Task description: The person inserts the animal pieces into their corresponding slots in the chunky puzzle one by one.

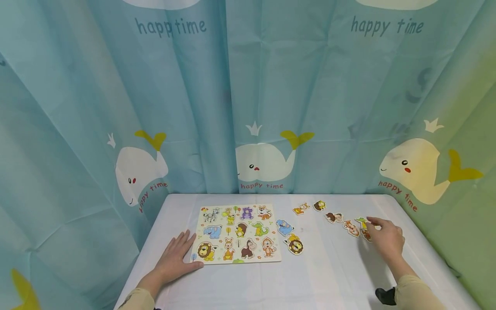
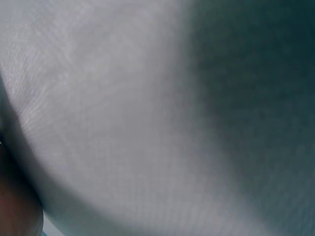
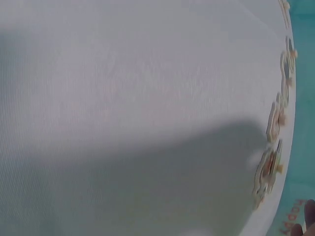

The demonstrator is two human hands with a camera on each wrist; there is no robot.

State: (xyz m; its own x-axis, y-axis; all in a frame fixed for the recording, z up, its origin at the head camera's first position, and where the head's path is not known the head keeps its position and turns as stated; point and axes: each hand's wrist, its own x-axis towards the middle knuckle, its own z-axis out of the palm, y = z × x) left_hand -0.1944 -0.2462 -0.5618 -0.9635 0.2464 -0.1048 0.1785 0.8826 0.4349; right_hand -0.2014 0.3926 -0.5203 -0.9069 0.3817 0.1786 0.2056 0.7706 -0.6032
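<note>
An animal puzzle board [image 1: 234, 242] lies on the table's left half. My left hand [image 1: 176, 258] rests flat at its left edge, fingers straight, thumb along the lower left corner; in the left wrist view only a dark, blurred fingertip [image 2: 19, 211] shows. My right hand [image 1: 387, 239] is over the right side, thumb and index finger above a crocodile piece [image 1: 362, 222] and a partly hidden orange piece [image 1: 366, 234]. In the right wrist view its fingertips [image 3: 310, 214] stand apart at the lower right corner, with nothing visible between them.
Loose pieces lie between board and right hand: an elephant [image 1: 284, 227], a lion [image 1: 295, 245], a kangaroo [image 1: 301, 209], a hedgehog [image 1: 319, 206], a gorilla [image 1: 334, 217] and a monkey [image 1: 351, 228]. A whale-print curtain [image 1: 263, 107] hangs behind the white table [image 1: 302, 284].
</note>
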